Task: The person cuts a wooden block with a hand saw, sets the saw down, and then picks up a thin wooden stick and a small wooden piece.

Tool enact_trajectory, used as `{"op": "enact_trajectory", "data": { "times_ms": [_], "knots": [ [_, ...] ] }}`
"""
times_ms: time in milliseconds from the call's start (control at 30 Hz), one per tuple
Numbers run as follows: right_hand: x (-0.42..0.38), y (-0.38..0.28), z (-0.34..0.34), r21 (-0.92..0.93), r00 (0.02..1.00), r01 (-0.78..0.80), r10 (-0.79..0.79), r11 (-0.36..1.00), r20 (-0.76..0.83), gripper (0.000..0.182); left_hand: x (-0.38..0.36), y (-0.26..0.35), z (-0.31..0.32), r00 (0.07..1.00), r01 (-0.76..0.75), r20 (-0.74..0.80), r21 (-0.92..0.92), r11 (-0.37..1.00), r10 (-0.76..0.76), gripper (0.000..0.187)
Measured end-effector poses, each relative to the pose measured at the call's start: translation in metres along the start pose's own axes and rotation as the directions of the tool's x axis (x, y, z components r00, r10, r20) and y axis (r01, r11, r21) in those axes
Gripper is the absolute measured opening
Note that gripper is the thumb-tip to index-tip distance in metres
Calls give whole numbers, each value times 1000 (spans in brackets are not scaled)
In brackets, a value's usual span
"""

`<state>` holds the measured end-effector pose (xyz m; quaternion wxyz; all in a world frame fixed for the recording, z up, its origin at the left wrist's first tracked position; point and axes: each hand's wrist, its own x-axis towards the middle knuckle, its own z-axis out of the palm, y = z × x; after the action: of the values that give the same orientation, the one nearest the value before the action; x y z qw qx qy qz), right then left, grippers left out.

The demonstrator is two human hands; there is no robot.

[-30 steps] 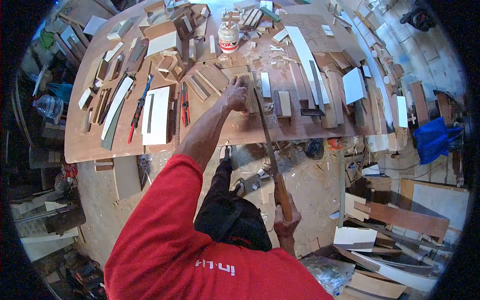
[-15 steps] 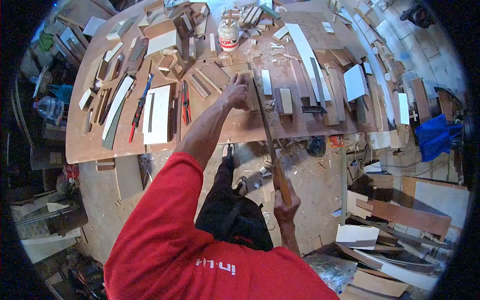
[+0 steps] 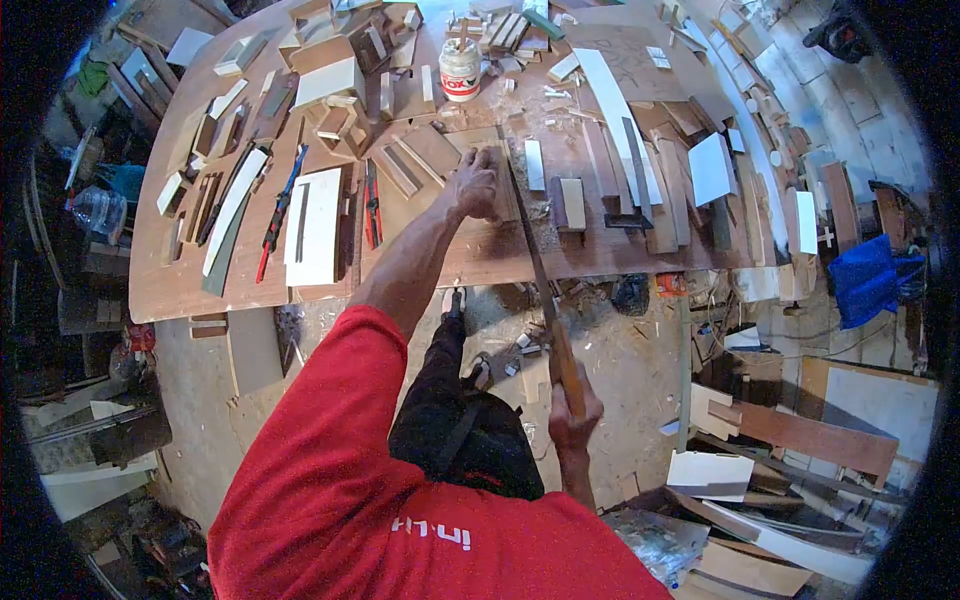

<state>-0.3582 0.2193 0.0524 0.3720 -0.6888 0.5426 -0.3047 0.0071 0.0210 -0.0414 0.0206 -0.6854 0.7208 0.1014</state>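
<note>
My left hand (image 3: 475, 188), fingers curled, presses down on a flat piece of wood (image 3: 507, 200) near the front edge of the workbench (image 3: 420, 268). Along the right side of that wood runs the long dark blade of a handsaw (image 3: 537, 258), slanting down toward me past the table edge. My right hand (image 3: 575, 418) is wrapped around its wooden handle, below table height. Sawdust lies around the blade. Thin wooden strips (image 3: 398, 170) rest just left of my left hand, and a small white-faced block (image 3: 571, 203) sits to the right of the saw.
A white jar with a red label (image 3: 460, 72) stands at the back among wood offcuts. Red-and-black pliers-like tools (image 3: 372, 205) and a white-faced panel (image 3: 314, 228) lie to the left. Long strips (image 3: 612, 115) cover the right side. Boards (image 3: 800, 435) are piled on the floor at right.
My right hand and the saw handle have shifted very slightly, with some blur at the handle. My left hand stays in place on the wood.
</note>
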Motion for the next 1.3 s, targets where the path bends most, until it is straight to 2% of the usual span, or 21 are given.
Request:
{"op": "enact_trajectory", "data": {
  "times_ms": [33, 67, 133, 200, 267, 300, 367, 500, 533, 567, 600, 667, 700, 800, 867, 933, 967, 1100, 1167, 1233, 1300],
  "knots": [
    [14, -17, 1, -5, 988, -126, 126, 992, 86, 43, -4, 4, -4, 1000, 11, 22, -7, 1000, -11, 67],
    [11, -13, 2, 3, 988, -128, 127, 992, 82, 43, -5, 5, -12, 999, 19, 40, -2, 1000, -19, 67],
    [-2, -4, -4, -96, 997, 12, -5, 995, 74, 43, -5, 4, -8, 998, 25, -61, -28, 999, -27, 66],
    [-13, -6, -11, -52, 998, 49, -48, 997, 33, 43, -4, 3, -1, 985, 42, -164, -66, 997, -52, 65],
    [-15, -10, -11, 58, 998, -65, 63, 996, 21, 42, -4, 4, 1, 983, 74, -168, -6, 997, -74, 66],
    [-4, -6, -5, 3, 994, -102, 102, 995, 37, 41, 0, 3, 0, 983, 73, -170, -6, 997, -72, 66],
    [2, -6, -1, 53, 992, -118, 115, 992, 58, 41, 1, 1, -3, 997, 22, 70, 32, 999, -24, 71],
    [-23, -12, -17, 109, 982, -178, 170, 978, 78, 43, 0, 2, -6, 999, 12, 41, 38, 999, -13, 73],
    [-26, -12, -20, 113, 977, -204, 195, 972, 87, 44, -1, 1, -4, 999, 46, -24, 14, 999, -45, 73],
    [-26, 4, -14, 85, 999, -39, 36, 996, 27, 45, -3, 3, 0, 994, 71, -79, -13, 997, -72, 74],
    [-12, -5, -10, 83, 999, -39, 37, 996, 26, 45, -5, 7, -11, 994, 69, -79, -15, 998, -70, 74],
    [18, -19, 0, 45, 972, -194, 186, 980, 143, 45, -10, 13, -32, 993, 11, 120, 18, 1000, -14, 78],
    [16, -12, 4, 67, 987, -127, 119, 990, 107, 44, -7, 10, -34, 993, 8, 114, 30, 1000, -11, 78],
    [-19, -2, -16, 13, 990, -108, 107, 994, 94, 44, -4, 7, -10, 998, -40, 41, 71, 997, 37, 81],
    [-13, 3, -11, -3, 994, -75, 75, 997, 81, 44, 0, -2, 6, 995, 44, -86, -47, 998, -48, 87],
    [-10, 3, -9, -44, 999, -35, 36, 998, 40, 45, 1, 3, -8, 999, 44, 13, -25, 999, -44, 90],
    [6, 3, 2, 71, 999, -27, 24, 997, 40, 46, -2, 6, -15, 993, 46, 112, 2, 999, -46, 94],
    [-2, 2, -7, -18, 979, -142, 143, 990, 145, 47, -1, 4, 1, 1000, 2, -29, -13, 1000, -3, 99],
    [-18, -1, -16, 7, 992, -88, 87, 996, 93, 47, -1, 3, 0, 993, 93, -60, -65, 994, -97, 102],
    [-21, 11, -12, -9, 1000, 8, -8, 1000, 2, 44, 2, -2, 1, 997, 77, 16, -62, 995, -77, 103],
    [7, 0, -1, 2, 995, -77, 77, 997, 61, 44, -1, 7, -5, 995, 51, 93, -60, 997, -45, 105]
  ]
}}
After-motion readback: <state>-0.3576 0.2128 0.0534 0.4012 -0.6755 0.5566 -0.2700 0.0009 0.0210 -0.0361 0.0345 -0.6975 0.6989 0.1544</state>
